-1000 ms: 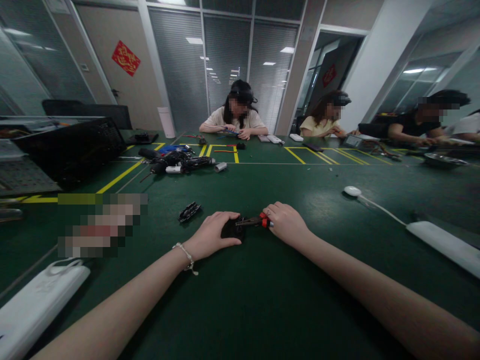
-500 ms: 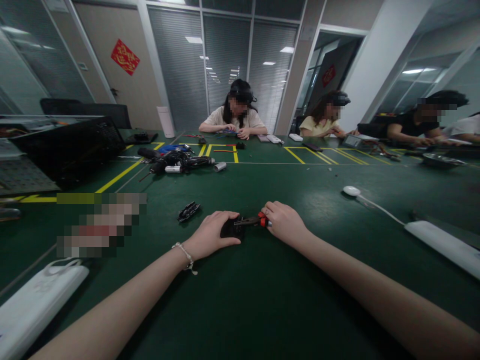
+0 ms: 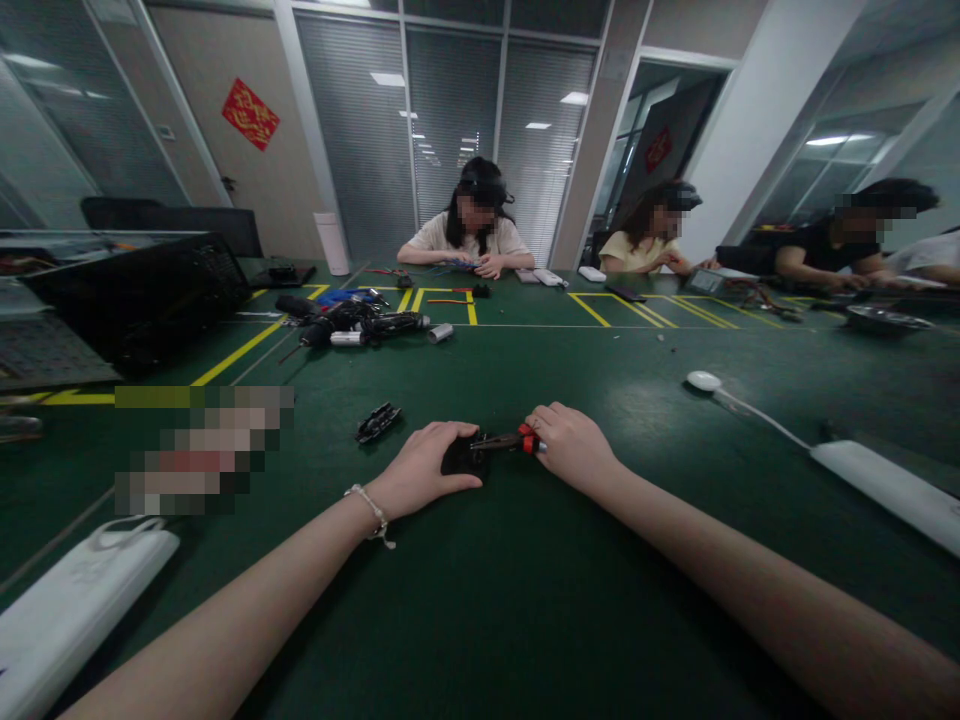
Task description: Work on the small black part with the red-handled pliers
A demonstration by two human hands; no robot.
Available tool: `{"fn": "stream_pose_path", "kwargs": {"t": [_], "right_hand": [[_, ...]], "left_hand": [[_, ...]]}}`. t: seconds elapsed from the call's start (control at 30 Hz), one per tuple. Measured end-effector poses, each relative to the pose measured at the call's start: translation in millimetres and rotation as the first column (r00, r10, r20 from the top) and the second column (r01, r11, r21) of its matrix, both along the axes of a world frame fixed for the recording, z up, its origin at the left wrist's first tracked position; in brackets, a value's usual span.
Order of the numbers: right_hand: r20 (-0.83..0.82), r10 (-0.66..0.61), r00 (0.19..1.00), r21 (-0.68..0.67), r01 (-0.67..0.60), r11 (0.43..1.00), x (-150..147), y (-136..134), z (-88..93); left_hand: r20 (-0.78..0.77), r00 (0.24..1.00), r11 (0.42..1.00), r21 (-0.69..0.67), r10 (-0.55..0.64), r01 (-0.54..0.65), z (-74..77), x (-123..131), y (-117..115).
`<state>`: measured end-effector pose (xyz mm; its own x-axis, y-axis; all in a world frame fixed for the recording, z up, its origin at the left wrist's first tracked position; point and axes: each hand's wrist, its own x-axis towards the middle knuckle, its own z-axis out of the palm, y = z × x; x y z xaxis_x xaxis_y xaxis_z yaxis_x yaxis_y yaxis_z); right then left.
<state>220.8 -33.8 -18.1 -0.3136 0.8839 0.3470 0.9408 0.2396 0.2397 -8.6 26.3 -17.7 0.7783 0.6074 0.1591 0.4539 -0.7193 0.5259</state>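
Note:
My left hand (image 3: 427, 465) wraps round a small black part (image 3: 466, 458) on the green table, thumb at the near side and fingers at the far side. From the right, my right hand (image 3: 568, 440) grips red-handled pliers (image 3: 506, 441), fingers closed on the handles. The pliers' long dark jaws reach over the black part; whether they pinch anything on it is too small to tell. A second dark part with metallic bits (image 3: 378, 424) lies just beyond my left hand, to the left.
An electric screwdriver (image 3: 322, 328) lies among tools and cables at the back left. A black computer case (image 3: 135, 300) stands at the left. White power banks (image 3: 75, 610) flank both sides, the right one (image 3: 885, 490) cabled to a round white piece (image 3: 703, 382). Several people sit across the table (image 3: 585, 370).
Hardly anything differs. Both hands keep their places, with the pliers still over the black part.

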Motion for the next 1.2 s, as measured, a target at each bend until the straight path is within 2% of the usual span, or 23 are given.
{"fn": "stream_pose_path", "kwargs": {"t": [1.2], "right_hand": [[-0.006, -0.025, 1.0, -0.006, 0.025, 1.0, -1.6, -1.1, 1.6]], "left_hand": [[-0.001, 1.0, 1.0, -0.003, 0.01, -0.01, -1.8, 0.3, 0.4]]}}
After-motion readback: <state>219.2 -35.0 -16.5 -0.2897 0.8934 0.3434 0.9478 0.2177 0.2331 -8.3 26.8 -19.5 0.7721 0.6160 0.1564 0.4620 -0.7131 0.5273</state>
